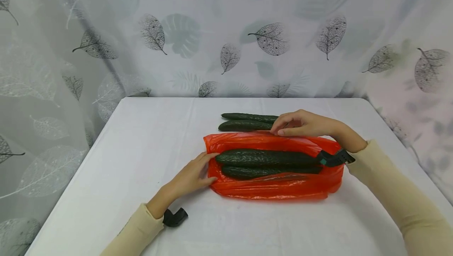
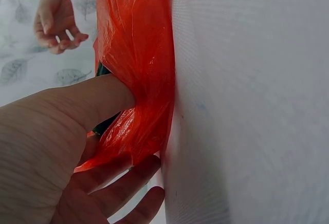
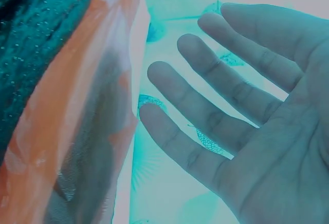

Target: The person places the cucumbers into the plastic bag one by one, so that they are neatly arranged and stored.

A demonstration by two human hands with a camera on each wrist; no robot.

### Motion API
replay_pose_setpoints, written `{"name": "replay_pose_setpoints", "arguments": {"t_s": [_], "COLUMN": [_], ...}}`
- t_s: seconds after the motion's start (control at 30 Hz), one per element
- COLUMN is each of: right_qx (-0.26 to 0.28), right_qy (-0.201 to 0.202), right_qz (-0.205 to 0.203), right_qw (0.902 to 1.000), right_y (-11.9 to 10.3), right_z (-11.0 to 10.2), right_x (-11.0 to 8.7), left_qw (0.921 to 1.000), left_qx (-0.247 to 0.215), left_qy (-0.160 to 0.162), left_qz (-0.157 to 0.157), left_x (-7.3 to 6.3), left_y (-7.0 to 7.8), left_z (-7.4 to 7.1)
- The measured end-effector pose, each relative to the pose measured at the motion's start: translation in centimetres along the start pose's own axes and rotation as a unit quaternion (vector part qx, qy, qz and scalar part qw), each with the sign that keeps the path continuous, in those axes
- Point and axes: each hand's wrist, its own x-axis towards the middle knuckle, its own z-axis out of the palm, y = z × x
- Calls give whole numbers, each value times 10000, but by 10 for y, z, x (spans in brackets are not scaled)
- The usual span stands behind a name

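Two long dark-green cucumbers (image 1: pixel 265 157) lie side by side in an opened red plastic bag (image 1: pixel 262 193). At the bag's left end my left hand (image 1: pixel 189 173) grips the plastic, thumb nearer me and fingers by the cucumber tips. The left wrist view has the thumb (image 2: pixel 92 95) against the crinkled bag (image 2: pixel 146 70), with the fingers lower down. My right hand (image 1: pixel 304 124) hovers over the bag's far edge. In the right wrist view that hand (image 3: pixel 247 100) has its fingers apart and loosely bent, nothing in them, beside the bag (image 3: pixel 67 111).
Behind the bag, two more cucumbers (image 1: pixel 244 125) lie on the white-covered table (image 1: pixel 152 130), their right ends hidden by my right hand. A leaf-print curtain (image 1: pixel 226 35) hangs behind the table. Black wrist devices (image 1: pixel 175 217) show at both sleeves.
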Motion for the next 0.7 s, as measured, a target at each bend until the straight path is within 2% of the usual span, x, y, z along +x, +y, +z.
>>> {"name": "replay_pose_setpoints", "arguments": {"t_s": [0.23, 0.53, 0.7], "right_qx": [50, 394, 318], "right_qy": [24, -245, -252], "right_qz": [-119, 58, 259], "right_qw": [9999, 9989, 9988], "right_y": [2, 6, 8], "right_z": [-11, -25, -35], "right_x": [5, 12, 20], "left_qw": [10000, 10000, 9999], "left_qx": [13, 66, 59], "left_qy": [21, -10, -31], "left_qz": [-26, -40, -89], "left_x": [0, 0, 0], "left_y": [0, -1, -1], "left_z": [0, 1, 0]}}
